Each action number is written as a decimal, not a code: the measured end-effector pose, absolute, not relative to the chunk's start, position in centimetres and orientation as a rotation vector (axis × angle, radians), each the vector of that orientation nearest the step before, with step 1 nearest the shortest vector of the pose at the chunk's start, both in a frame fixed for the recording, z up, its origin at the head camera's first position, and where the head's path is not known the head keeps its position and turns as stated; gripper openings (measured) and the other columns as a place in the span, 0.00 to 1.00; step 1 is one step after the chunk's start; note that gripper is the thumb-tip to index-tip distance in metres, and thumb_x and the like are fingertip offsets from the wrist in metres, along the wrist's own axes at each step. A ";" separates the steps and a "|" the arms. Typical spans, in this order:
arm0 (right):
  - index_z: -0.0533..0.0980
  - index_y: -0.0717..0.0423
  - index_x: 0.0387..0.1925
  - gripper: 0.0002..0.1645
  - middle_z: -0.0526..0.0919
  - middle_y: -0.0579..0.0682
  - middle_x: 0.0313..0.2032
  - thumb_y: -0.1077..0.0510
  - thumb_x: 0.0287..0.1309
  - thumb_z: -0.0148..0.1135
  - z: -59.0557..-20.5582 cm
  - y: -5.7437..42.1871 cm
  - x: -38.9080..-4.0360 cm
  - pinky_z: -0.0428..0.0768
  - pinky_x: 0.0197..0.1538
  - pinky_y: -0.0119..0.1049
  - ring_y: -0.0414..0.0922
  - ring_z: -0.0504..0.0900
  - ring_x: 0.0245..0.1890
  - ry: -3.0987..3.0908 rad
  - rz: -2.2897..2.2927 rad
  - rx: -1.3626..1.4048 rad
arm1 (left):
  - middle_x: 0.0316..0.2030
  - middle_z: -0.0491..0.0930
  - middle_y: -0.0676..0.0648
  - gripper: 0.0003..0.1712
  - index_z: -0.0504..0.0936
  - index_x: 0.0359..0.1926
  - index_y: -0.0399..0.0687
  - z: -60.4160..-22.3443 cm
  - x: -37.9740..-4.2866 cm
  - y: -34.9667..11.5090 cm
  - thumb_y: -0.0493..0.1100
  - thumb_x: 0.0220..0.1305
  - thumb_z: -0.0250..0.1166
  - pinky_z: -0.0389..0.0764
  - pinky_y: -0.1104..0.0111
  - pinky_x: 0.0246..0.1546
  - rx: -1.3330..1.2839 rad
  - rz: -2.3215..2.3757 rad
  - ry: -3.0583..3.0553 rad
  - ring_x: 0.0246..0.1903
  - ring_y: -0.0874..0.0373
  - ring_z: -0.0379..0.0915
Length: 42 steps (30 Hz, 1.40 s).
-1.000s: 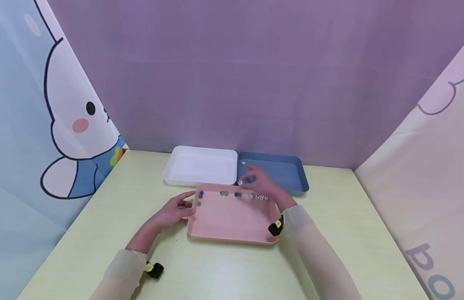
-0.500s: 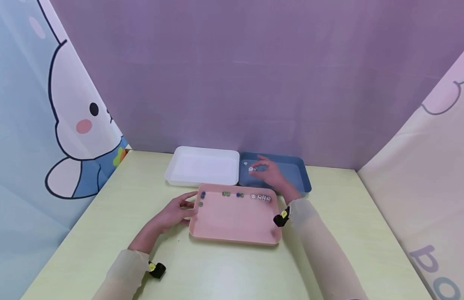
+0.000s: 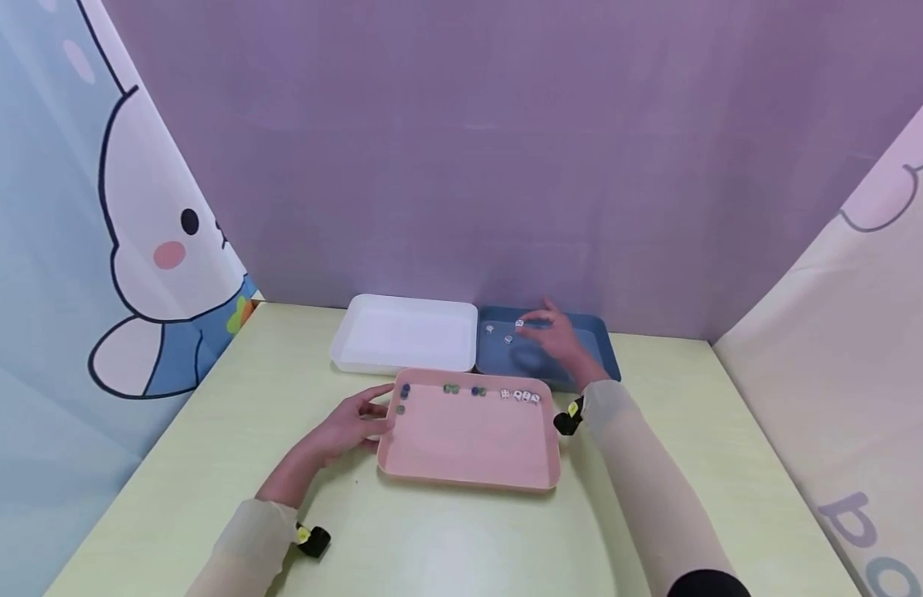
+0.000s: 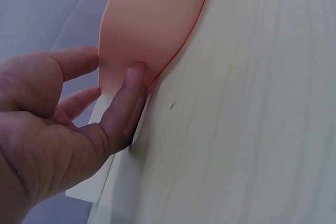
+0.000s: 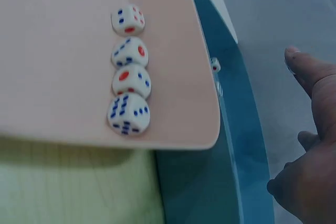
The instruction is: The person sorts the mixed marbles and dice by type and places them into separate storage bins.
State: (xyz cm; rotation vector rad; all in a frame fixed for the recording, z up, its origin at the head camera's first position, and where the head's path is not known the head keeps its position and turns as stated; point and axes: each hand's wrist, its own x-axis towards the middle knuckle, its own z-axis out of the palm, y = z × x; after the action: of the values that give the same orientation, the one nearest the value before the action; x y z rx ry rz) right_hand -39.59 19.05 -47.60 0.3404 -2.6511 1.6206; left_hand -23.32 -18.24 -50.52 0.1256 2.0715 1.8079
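Note:
In the head view my left hand holds the left edge of the pink tray. The left wrist view has its fingertips against the tray's rim and outer wall. Over the blue tray, my right hand pinches a small white die at its fingertips. Two more dice lie in the blue tray, one white die toward its left side. Along the pink tray's far side runs a row of several white dice with red and blue pips. The pinched die is hidden in the right wrist view.
A white tray stands left of the blue one, behind the pink tray. Small green beads and dark blue ones sit along the pink tray's far and left sides. A purple curtain rises behind the table.
My right hand has moved from the pink tray's far edge to over the blue tray, then farther right and back. Another die now shows in the blue tray. The left hand stays put.

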 end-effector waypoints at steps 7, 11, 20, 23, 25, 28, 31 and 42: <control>0.79 0.53 0.38 0.20 0.41 0.46 0.67 0.47 0.44 0.67 -48.4 19.8 -40.4 0.53 0.59 0.55 0.51 0.37 0.65 -2.674 1.599 0.301 | 0.48 0.64 0.36 0.35 0.57 0.64 0.58 -50.5 -23.2 -18.2 0.37 0.58 0.59 0.77 0.56 0.34 0.137 1.812 2.065 0.40 0.46 0.72; 0.79 0.55 0.38 0.18 0.42 0.48 0.67 0.50 0.45 0.67 -48.5 20.1 -40.7 0.53 0.59 0.55 0.51 0.37 0.65 -2.653 1.613 0.277 | 0.48 0.65 0.36 0.35 0.58 0.64 0.60 -50.6 -23.4 -18.2 0.38 0.57 0.60 0.77 0.57 0.34 0.129 1.813 2.062 0.41 0.46 0.72; 0.80 0.53 0.36 0.17 0.59 0.54 0.61 0.48 0.45 0.66 -48.8 20.0 -40.8 0.58 0.58 0.51 0.51 0.53 0.62 -2.642 1.595 0.269 | 0.49 0.64 0.36 0.35 0.57 0.64 0.59 -50.7 -23.5 -18.3 0.38 0.57 0.60 0.77 0.56 0.34 0.139 1.812 2.057 0.40 0.46 0.72; 0.80 0.53 0.37 0.16 0.65 0.53 0.58 0.49 0.46 0.66 -49.0 20.1 -41.1 0.62 0.55 0.50 0.50 0.58 0.59 -2.628 1.627 0.263 | 0.49 0.64 0.35 0.35 0.57 0.64 0.59 -50.6 -23.5 -18.3 0.37 0.58 0.59 0.77 0.56 0.33 0.140 1.816 2.053 0.40 0.46 0.72; 0.80 0.53 0.37 0.16 0.69 0.51 0.54 0.50 0.46 0.66 -49.2 20.1 -41.2 0.65 0.53 0.49 0.49 0.62 0.57 -2.607 1.660 0.257 | 0.49 0.64 0.35 0.35 0.57 0.64 0.59 -50.6 -23.5 -18.3 0.38 0.58 0.59 0.77 0.56 0.33 0.139 1.815 2.054 0.40 0.45 0.72; 0.80 0.53 0.37 0.16 0.73 0.48 0.49 0.50 0.45 0.66 -49.3 20.2 -41.3 0.68 0.49 0.48 0.47 0.66 0.53 -2.589 1.697 0.243 | 0.49 0.64 0.36 0.35 0.57 0.64 0.61 -50.6 -23.5 -18.3 0.38 0.58 0.59 0.77 0.56 0.34 0.134 1.803 2.058 0.41 0.45 0.72; 0.80 0.53 0.37 0.17 0.74 0.47 0.47 0.49 0.45 0.66 -49.4 20.3 -41.4 0.69 0.49 0.48 0.47 0.67 0.51 -2.586 1.713 0.236 | 0.49 0.64 0.36 0.35 0.58 0.64 0.61 -50.6 -23.6 -18.3 0.38 0.58 0.59 0.77 0.57 0.34 0.131 1.798 2.061 0.41 0.45 0.72; 0.77 0.56 0.44 0.27 0.74 0.47 0.49 0.45 0.43 0.66 -48.9 20.2 -42.0 0.67 0.51 0.49 0.47 0.66 0.54 -2.603 1.637 0.282 | 0.49 0.64 0.36 0.35 0.58 0.64 0.61 -50.3 -23.5 -18.2 0.38 0.58 0.59 0.77 0.57 0.34 0.117 1.792 2.068 0.41 0.45 0.72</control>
State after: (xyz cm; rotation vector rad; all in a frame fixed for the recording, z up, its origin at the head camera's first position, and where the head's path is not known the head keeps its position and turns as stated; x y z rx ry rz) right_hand -42.01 20.23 -48.89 0.2820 -2.6035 1.6367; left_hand -23.52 -18.19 -50.29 0.1172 2.0677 1.7920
